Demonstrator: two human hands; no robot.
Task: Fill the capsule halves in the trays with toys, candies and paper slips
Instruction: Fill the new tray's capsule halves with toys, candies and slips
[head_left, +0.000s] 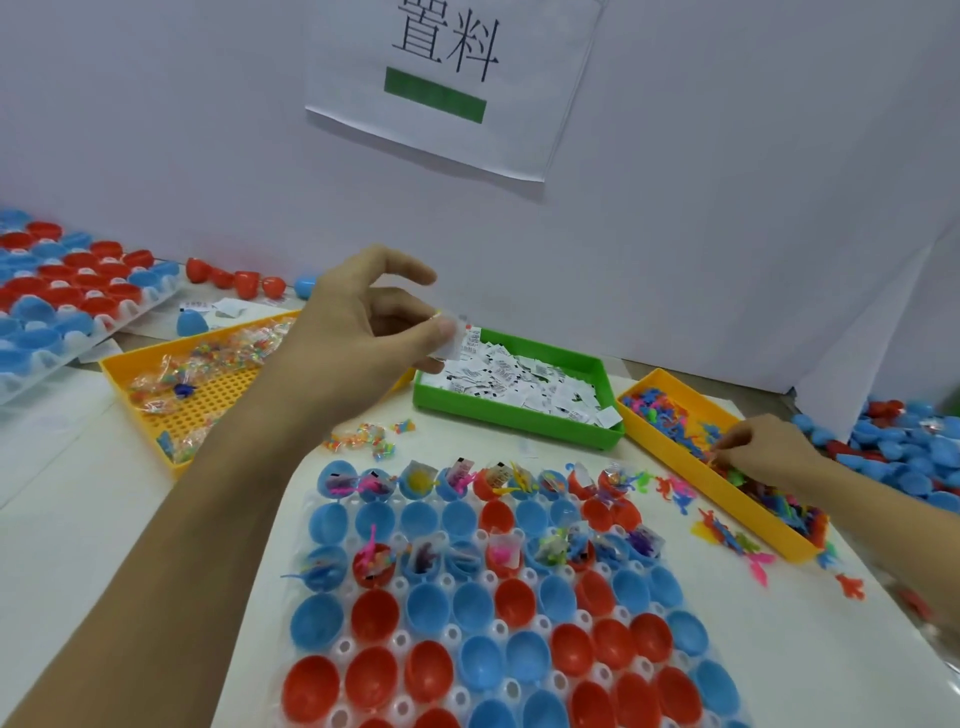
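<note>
My L hand (363, 322) pinches a paper slip (451, 340) betw thumb & fingers above the green tray (519, 410) of slips, R hand (769, 449) fingers curled into toys in the yellow tray (649, 431) at right, w/ capsule tray (498, 587) in front, top & third rows filled

Left hand (363, 317) pinches a paper slip (451, 340) above the green bin (519, 410); right hand (763, 449) reaches into the right-side yellow toy tray (727, 488).
</note>
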